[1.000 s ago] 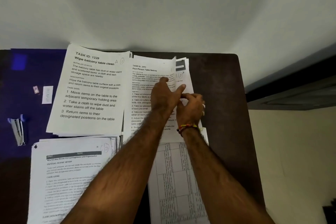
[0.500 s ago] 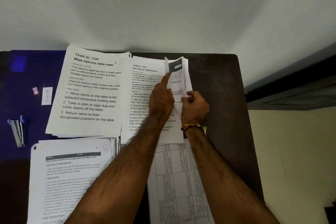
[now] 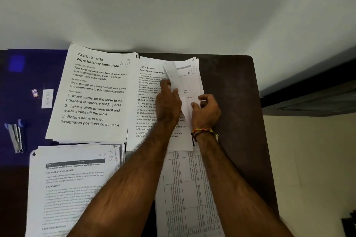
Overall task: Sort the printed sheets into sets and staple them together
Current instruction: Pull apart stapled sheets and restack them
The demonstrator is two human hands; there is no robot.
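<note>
1. Your far-left stack [image 3: 94, 94] lies on the counter [image 3: 237, 90], the far-right stack [image 3: 152, 106] touching its right side.
2. The near-left stack [image 3: 63, 188] lies before the first; a table sheet [image 3: 185, 194] lies to its right.
3. The stapler [image 3: 15, 136] sits left of all stacks.
</note>
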